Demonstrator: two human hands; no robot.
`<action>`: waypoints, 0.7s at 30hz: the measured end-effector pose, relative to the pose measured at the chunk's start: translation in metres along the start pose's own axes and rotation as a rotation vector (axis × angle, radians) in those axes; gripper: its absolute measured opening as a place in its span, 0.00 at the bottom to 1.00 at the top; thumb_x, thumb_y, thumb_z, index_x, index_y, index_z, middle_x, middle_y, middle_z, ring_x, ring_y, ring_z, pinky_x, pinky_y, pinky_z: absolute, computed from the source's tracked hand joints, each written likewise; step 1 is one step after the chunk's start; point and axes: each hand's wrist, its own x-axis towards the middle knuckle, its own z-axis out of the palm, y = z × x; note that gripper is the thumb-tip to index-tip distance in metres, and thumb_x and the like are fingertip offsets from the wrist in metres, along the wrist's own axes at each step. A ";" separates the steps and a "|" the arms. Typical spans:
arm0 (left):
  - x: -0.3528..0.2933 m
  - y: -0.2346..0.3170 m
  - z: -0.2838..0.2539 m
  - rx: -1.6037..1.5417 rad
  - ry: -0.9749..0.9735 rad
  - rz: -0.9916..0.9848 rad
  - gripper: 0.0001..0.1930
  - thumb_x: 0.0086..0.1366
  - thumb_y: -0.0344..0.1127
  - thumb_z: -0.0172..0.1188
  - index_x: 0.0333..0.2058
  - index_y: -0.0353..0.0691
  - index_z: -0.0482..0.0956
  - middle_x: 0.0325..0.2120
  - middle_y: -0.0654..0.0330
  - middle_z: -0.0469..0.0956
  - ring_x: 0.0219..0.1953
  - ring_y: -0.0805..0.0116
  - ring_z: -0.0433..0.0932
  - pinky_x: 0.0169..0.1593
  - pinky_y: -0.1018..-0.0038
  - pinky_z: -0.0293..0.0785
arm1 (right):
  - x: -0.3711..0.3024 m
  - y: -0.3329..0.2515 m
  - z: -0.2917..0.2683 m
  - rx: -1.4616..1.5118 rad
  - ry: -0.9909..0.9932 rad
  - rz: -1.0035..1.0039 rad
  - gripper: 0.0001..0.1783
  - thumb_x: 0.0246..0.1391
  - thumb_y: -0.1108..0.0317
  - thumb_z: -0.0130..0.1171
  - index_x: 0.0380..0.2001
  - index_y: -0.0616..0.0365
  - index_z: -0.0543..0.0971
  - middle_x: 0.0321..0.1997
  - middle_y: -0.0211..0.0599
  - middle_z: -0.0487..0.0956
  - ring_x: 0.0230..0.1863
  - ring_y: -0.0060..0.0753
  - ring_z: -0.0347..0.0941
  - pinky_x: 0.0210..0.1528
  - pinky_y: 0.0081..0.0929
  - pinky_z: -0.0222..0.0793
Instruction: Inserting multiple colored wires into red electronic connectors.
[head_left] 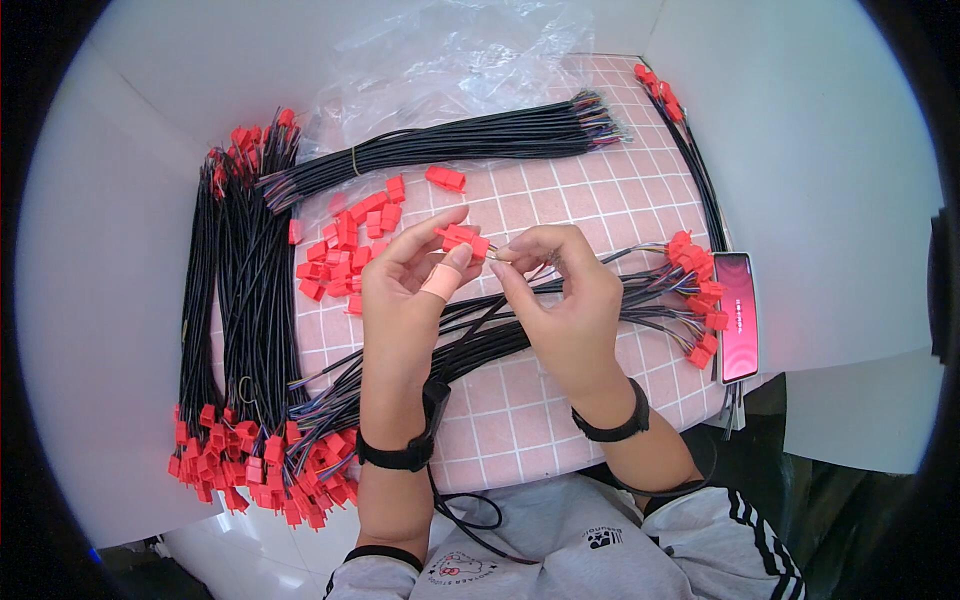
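red connector (464, 241) is grasped by fingers of the left hand (403, 290); the right hand (568, 300) pinches thin wires (493, 254) beside it.

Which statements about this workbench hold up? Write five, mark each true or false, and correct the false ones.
1. The left hand holds a red connector. True.
2. The right hand pinches at the thin wires by that connector. True.
3. A phone with a pink screen lies toward the table's right edge. True.
4. The left hand's thumb is bare. False: a peach-coloured strip is wrapped around it.
5. The work surface is plain black. False: the tabletop is pink with white grid lines.
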 end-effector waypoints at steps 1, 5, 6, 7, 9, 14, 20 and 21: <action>0.000 0.000 0.000 0.003 -0.003 -0.005 0.16 0.55 0.27 0.54 0.44 0.31 0.70 0.37 0.53 0.74 0.40 0.69 0.74 0.43 0.75 0.73 | 0.000 0.000 0.000 -0.001 0.001 0.000 0.11 0.38 0.80 0.58 0.29 0.61 0.71 0.25 0.38 0.75 0.25 0.25 0.73 0.29 0.20 0.67; -0.001 0.000 0.002 0.026 -0.007 0.007 0.17 0.54 0.26 0.55 0.44 0.32 0.70 0.38 0.53 0.73 0.40 0.69 0.73 0.43 0.74 0.73 | 0.000 0.001 0.001 -0.013 0.029 -0.022 0.10 0.39 0.80 0.58 0.28 0.61 0.71 0.25 0.37 0.75 0.24 0.25 0.72 0.28 0.20 0.67; -0.002 0.001 0.003 0.026 -0.007 0.008 0.17 0.54 0.26 0.55 0.44 0.32 0.70 0.38 0.53 0.73 0.40 0.69 0.73 0.43 0.74 0.73 | 0.000 0.001 0.001 0.004 0.041 0.002 0.10 0.39 0.80 0.58 0.27 0.61 0.71 0.24 0.36 0.75 0.24 0.25 0.72 0.28 0.19 0.67; -0.002 0.003 0.004 0.040 -0.013 0.017 0.17 0.54 0.26 0.55 0.44 0.32 0.70 0.39 0.52 0.73 0.40 0.68 0.73 0.43 0.74 0.73 | 0.000 0.001 0.001 0.004 0.041 0.002 0.10 0.39 0.80 0.58 0.27 0.61 0.71 0.24 0.36 0.75 0.24 0.25 0.72 0.28 0.19 0.67; -0.003 0.003 0.004 0.055 -0.018 0.027 0.17 0.53 0.25 0.55 0.43 0.32 0.70 0.40 0.52 0.72 0.41 0.68 0.73 0.44 0.74 0.72 | 0.000 0.002 0.001 0.046 0.046 0.053 0.09 0.39 0.80 0.58 0.27 0.62 0.70 0.22 0.36 0.74 0.23 0.24 0.71 0.28 0.19 0.66; -0.001 0.002 0.003 0.016 -0.042 0.031 0.16 0.52 0.25 0.56 0.41 0.33 0.71 0.42 0.52 0.71 0.42 0.67 0.73 0.45 0.73 0.71 | 0.001 0.005 0.000 0.069 0.035 0.061 0.08 0.40 0.79 0.57 0.26 0.63 0.70 0.22 0.36 0.74 0.23 0.24 0.70 0.28 0.19 0.65; -0.001 0.002 0.002 -0.039 -0.034 0.037 0.15 0.52 0.22 0.54 0.40 0.30 0.72 0.40 0.53 0.73 0.38 0.69 0.74 0.44 0.74 0.71 | 0.001 0.005 -0.001 0.106 0.016 0.081 0.07 0.40 0.80 0.56 0.26 0.63 0.70 0.22 0.36 0.74 0.23 0.24 0.70 0.29 0.19 0.65; -0.001 0.003 0.003 -0.040 -0.034 0.037 0.15 0.52 0.22 0.54 0.40 0.30 0.72 0.40 0.53 0.73 0.38 0.69 0.74 0.44 0.74 0.71 | 0.001 0.005 -0.002 0.107 0.010 0.074 0.07 0.41 0.80 0.56 0.26 0.63 0.70 0.22 0.37 0.74 0.24 0.24 0.70 0.29 0.19 0.65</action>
